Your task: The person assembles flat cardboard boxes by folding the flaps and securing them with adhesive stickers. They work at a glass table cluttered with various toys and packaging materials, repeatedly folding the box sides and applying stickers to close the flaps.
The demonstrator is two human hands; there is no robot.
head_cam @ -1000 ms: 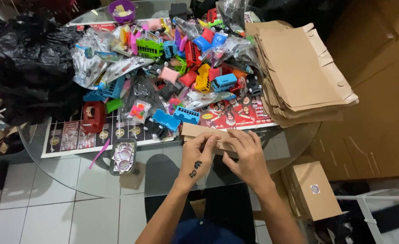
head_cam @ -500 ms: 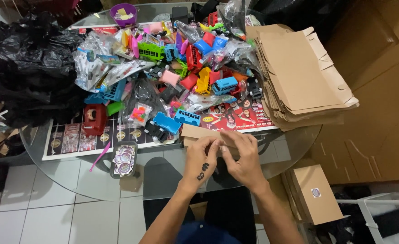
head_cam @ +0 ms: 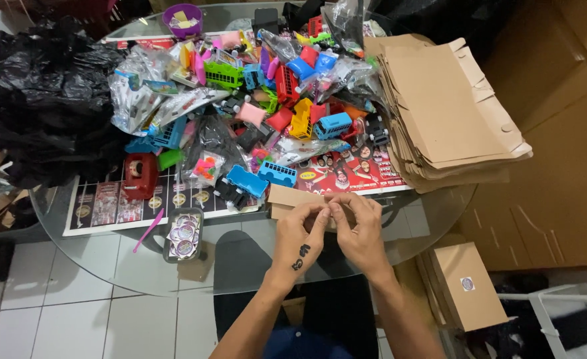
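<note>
Hands met at lower centre of frame: left hand (head_cam: 300,234) and right hand (head_cam: 360,229) both pinched shut on small cardboard box (head_cam: 292,198) at glass table (head_cam: 140,272) edge, close for control. Toy pile (head_cam: 273,113) above, flat cardboard stack (head_cam: 446,106) upper right.

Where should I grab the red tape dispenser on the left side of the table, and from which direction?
Grip the red tape dispenser across its two long flat sides near the middle, coming straight down from above. It appears to stand upright on the printed sheet, with black bags close on its left and a green toy on its right, so a sideways approach looks crowded.
</note>
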